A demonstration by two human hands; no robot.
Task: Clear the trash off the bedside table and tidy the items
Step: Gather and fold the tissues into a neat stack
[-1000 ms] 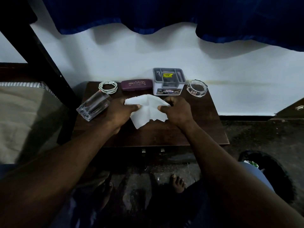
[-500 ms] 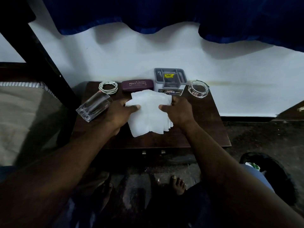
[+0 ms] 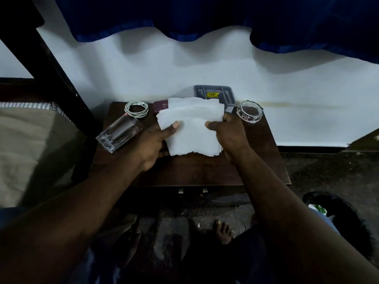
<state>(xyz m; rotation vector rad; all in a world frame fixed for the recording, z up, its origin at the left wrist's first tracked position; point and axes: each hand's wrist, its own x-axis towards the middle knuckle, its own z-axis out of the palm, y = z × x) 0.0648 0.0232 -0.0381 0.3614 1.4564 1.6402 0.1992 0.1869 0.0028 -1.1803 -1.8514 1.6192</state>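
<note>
Since a second ago, the tissues [image 3: 192, 128] have been opened out and raised toward the wall, so that most of the case [image 3: 161, 105] and the front of the organiser [image 3: 214, 94] are now hidden behind them.

At the left of the table [image 3: 205, 171] a glass [image 3: 119, 133] is seen lying on its side, thick base toward the near left, mouth toward the coiled cable [image 3: 136, 109] just behind it. The left hand [image 3: 151, 144] is closed on the tissues' left edge, thumb pressed on top, fingers underneath. The tissues are held as a flat white stack over the middle of the table. The stack is nearly square and slightly wider than deep, so its long axis runs left to right. Its ragged edge points toward the person and its far edge toward the wall. The right edge is pinched by the right hand [image 3: 229, 136], thumb on top. An ashtray [image 3: 249, 111] stands just beyond that hand at the back right corner. A dark bin [image 3: 338, 212] is seen on the floor at the right.
</note>
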